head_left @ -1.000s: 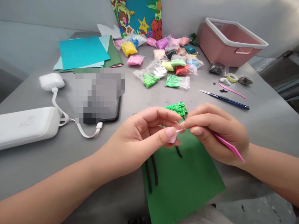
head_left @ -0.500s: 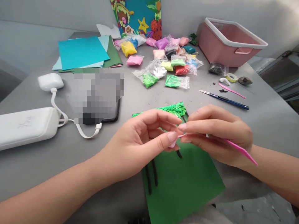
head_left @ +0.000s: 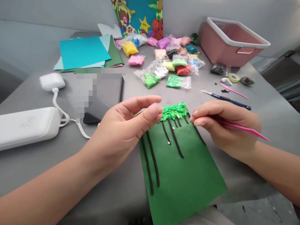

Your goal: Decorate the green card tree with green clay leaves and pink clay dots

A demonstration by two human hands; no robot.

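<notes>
My left hand is raised above the far left part of a green sheet, thumb and index finger pinched. The lump of pale pink clay seen there earlier is now almost wholly hidden behind the thumb. To the right, my right hand has thumb and fingertips pressed together, with a pink clay tool held in the palm, its end jutting right. Any bit at those fingertips is too small to make out. Bright green clay leaves cover the sheet's far edge. Black clay strips run down from them, with two tiny pale pink dots beside them.
Bags of coloured clay lie across the back. A craft knife and another pink tool are at right, before a pink bin. At left are a phone, a white power bank and coloured sheets.
My hands have moved apart: the left went up and left, the right slightly up and right with the pink tool. More of the green sheet and its black strips shows between them.
</notes>
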